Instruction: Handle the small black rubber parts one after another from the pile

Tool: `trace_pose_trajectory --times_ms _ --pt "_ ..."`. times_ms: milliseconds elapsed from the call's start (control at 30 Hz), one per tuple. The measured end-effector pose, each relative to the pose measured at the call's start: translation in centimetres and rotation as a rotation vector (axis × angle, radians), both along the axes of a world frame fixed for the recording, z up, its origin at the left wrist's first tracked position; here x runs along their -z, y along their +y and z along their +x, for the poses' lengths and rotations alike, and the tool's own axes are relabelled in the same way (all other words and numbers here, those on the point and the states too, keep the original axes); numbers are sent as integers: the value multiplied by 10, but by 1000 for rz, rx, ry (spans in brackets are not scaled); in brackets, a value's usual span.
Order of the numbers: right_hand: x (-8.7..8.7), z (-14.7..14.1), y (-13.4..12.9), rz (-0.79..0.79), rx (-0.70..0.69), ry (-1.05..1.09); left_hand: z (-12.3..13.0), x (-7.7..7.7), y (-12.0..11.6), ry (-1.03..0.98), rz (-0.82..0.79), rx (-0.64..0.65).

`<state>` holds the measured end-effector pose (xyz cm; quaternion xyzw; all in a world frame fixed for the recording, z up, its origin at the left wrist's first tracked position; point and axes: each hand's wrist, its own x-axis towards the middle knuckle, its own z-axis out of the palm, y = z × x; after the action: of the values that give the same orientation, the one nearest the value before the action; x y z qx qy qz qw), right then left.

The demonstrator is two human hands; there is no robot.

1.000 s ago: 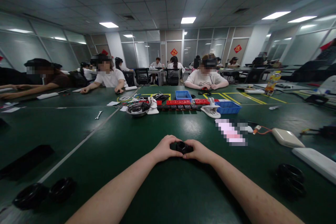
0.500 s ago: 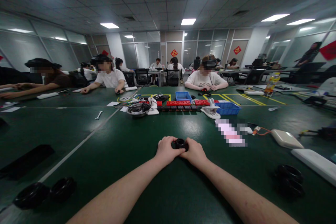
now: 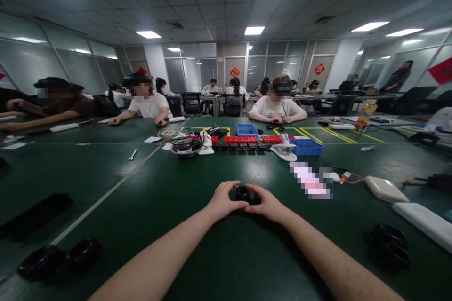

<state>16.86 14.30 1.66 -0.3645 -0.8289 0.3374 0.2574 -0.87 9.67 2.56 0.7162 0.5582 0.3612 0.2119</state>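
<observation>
A small black ring-shaped part [image 3: 242, 193] with a round hole in its top sits on the green table between my two hands. My left hand [image 3: 226, 201] curves around its left side, the thumb at its near edge and the fingers behind. On the other side, my right hand [image 3: 266, 203] is arched with thumb and fingers apart, and a gap shows between its palm and the part. Two larger black rings [image 3: 42, 262] lie at the lower left. A pair of black rings [image 3: 390, 235] sits close together at the lower right, blurred.
Ahead stand a red and black power strip [image 3: 240, 139], blue bins [image 3: 306, 146], a white clip stand [image 3: 284, 149] and a black bowl of cables [image 3: 185, 146]. A wrench [image 3: 133, 154] lies left, a white power bank [image 3: 385, 188] right. Co-workers sit across the table.
My right hand has loosened and spread, its palm shifting right, away from the black part. My left hand stays beside the part, almost unchanged.
</observation>
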Motion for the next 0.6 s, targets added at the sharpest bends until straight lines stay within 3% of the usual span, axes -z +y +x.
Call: trace_pose_trajectory --times_ms 233,400,600 --pt "-3 -5 4 74 -93 -56 -1 -2 3 -42 11 80" --pt "-7 -4 6 -27 -155 -80 -2 -4 4 -52 -30 152" --pt "-7 -4 3 -136 -146 -23 -2 -3 4 -58 -80 143"
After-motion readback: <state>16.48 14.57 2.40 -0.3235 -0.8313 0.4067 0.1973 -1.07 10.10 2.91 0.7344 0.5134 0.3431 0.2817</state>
